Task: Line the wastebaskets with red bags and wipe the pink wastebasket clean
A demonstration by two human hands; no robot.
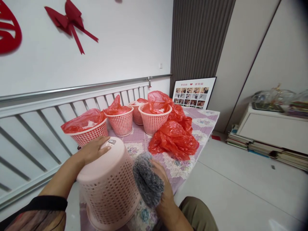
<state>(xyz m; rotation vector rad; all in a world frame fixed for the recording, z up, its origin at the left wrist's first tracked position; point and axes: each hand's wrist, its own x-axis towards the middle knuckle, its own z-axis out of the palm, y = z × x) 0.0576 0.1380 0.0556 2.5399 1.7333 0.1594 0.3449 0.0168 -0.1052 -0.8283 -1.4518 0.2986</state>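
Observation:
A pink plastic mesh basket [109, 186] lies upside down and tilted at the near end of the table. My left hand [92, 149] rests flat on its upturned base, fingers stretched out. My right hand [161, 179] is closed round a fluffy grey cloth [146, 181] that presses against the basket's right side.
Several pink baskets lined with red plastic bags [121, 120] stand along the table's far left side. A heap of red bags [174, 138] lies on the floral tablecloth [202, 123]. A white railing [36, 122] runs at left; a photo frame [193, 93] and stacked books [264, 147] sit at right.

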